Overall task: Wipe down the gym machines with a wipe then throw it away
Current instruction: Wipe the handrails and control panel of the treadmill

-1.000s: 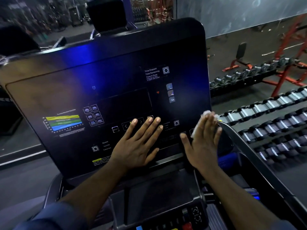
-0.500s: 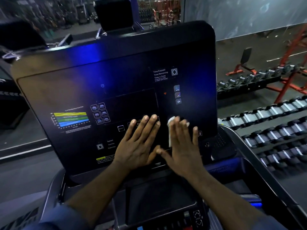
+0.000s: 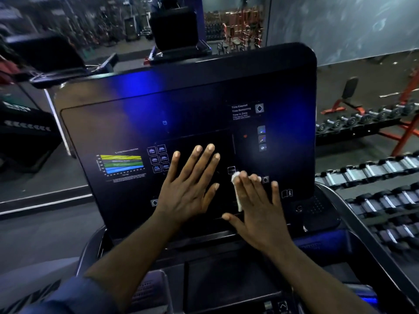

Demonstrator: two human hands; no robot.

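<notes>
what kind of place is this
Almost surely a gym: rows of dumbbells on racks at the right, a weight bench on a red frame beyond them, and a cardio machine console right in front.

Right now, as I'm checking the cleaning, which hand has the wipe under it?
The right hand: the white wipe pokes out beneath its flat fingers. The left hand presses bare on the console.
</notes>
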